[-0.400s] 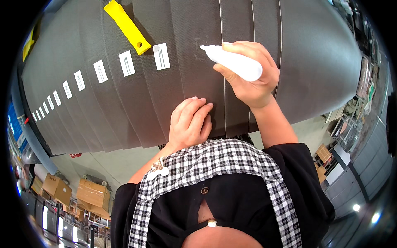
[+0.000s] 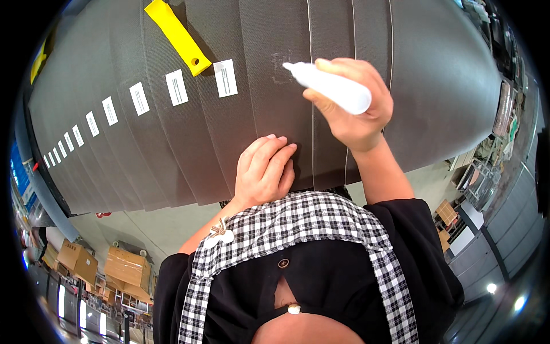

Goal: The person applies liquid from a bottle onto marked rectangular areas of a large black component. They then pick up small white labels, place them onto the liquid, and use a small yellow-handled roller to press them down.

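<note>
My right hand is wrapped around a white squeeze bottle, its narrow nozzle tilted to the left. Beside the nozzle tip, faint shiny marks lie on the grey-brown textured sheets. The sheets overlap in a row, and white labels run across them, the nearest label just left of the marks. My left hand rests on the sheets near their front edge, fingers loosely bent and holding nothing. A yellow flat-handled tool lies on the sheets above the labels; its upper end is cut off.
Cardboard boxes stand on the floor at the lower left. A grey padded bar runs along the left end of the sheets. Racks and stacked goods line the right side.
My right hand and the bottle have shifted slightly to the right, drawing the nozzle away from the shiny marks. My left hand stays almost in place.
</note>
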